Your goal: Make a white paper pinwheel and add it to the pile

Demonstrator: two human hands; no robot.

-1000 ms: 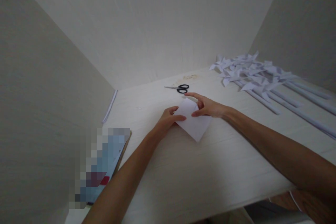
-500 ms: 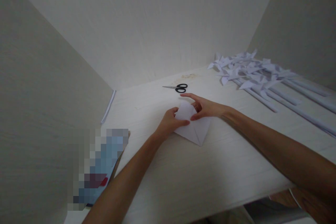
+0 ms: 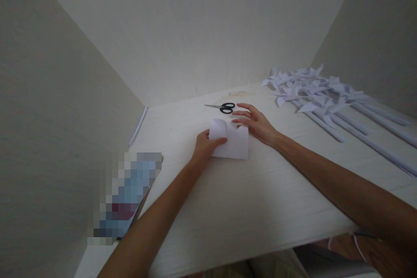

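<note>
White paper sheet (image 3: pixel 232 144) lies on the worktop (image 3: pixel 247 200) roughly mid-surface, just in front of the scissors (image 3: pixel 224 107), which sit apart from it toward the back wall. Left hand (image 3: pixel 204 147) pinches the sheet's left edge, thumb on top, other fingers under or behind it; the upper left corner curls up and over in a soft roll. Right hand (image 3: pixel 256 124) rests flat at the sheet's upper right edge, fingers (image 3: pixel 241 114) spread and extended, pressing rather than gripping. Whether the fingertips sit on the paper or just beside it on the worktop is hard to tell from this angle.

Sheet looks very light and thin, floppy, creases easily, would slide on the smooth worktop unless pinned. Judged best held by an edge or corner with a light pinch, the other palm flat to keep it from shifting; a hard squeeze would likely crumple it.

Far right: pile of paper pinwheels (image 3: pixel 309 89) on long rolled paper sticks (image 3: pixel 365 128), well apart from the hands. Left rear: a thin stack of paper (image 3: pixel 138 125) against the side wall. Near left: a blurred-out flat item (image 3: pixel 125 200) at the worktop edge
</note>
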